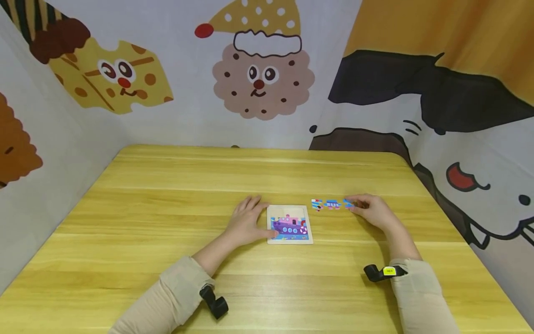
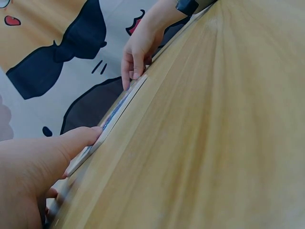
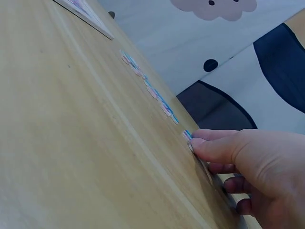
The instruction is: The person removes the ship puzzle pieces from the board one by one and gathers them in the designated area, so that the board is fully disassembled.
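Note:
A small square jigsaw puzzle board (image 1: 289,228) with a pale wooden frame and a purple and pink ship picture lies flat on the table. Pale wood shows across its far part. My left hand (image 1: 247,222) is at the board's left side, fingers spread, its thumb resting on the near left of the picture. To the right, my right hand (image 1: 373,212) pinches a blue and pink puzzle piece (image 3: 187,135) between thumb and index finger, close to the tabletop. Between board and right hand lie a striped puzzle piece (image 1: 316,204) and a blue and pink puzzle piece (image 1: 332,204).
The wood-grain table (image 1: 167,195) reaches back to a cartoon-printed cloth (image 1: 179,125). Similar cloth hangs along the left and right sides. Black straps with camera mounts sit on both sleeves, one at the left wrist (image 1: 214,301) and one at the right wrist (image 1: 381,272).

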Demonstrator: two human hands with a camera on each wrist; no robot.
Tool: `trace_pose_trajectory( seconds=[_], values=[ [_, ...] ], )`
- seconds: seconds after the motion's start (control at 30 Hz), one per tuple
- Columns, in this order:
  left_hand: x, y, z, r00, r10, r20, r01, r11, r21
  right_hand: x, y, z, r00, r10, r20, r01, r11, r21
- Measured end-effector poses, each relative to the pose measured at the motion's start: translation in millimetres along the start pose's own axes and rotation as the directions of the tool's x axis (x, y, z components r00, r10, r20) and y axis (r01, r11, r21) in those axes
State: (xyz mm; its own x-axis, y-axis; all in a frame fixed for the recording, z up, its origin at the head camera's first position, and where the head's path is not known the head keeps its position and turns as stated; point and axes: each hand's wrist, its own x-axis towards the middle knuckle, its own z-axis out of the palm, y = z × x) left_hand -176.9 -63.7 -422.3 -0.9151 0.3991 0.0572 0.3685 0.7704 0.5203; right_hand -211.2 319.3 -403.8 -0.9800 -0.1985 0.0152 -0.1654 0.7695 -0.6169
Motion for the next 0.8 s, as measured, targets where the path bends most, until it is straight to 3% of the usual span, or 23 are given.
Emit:
trace_pose_trajectory(
  seconds=[0.4,0.6,0.8],
  values=[
    [-1.1,0.0,0.3,1.000,0.008,-0.004,-0.008,1.000,0.001,-0.5,-0.6,-0.9,0.999,-0.015,-0.041,0.016,1.000,0.012],
    [-1.3,-0.9,1.2,1.000,0.012,-0.004,-0.012,1.000,-0.004,1.9,-24.8,0.1,0.993,-0.080,-0.087,0.076,0.996,-0.051],
    [-1.3,-0.8,0.7,1.000,0.009,-0.005,-0.009,1.000,-0.004,3.7,-55.7,7.9,0.977,-0.175,-0.118,0.171,0.984,-0.039]
  ],
)
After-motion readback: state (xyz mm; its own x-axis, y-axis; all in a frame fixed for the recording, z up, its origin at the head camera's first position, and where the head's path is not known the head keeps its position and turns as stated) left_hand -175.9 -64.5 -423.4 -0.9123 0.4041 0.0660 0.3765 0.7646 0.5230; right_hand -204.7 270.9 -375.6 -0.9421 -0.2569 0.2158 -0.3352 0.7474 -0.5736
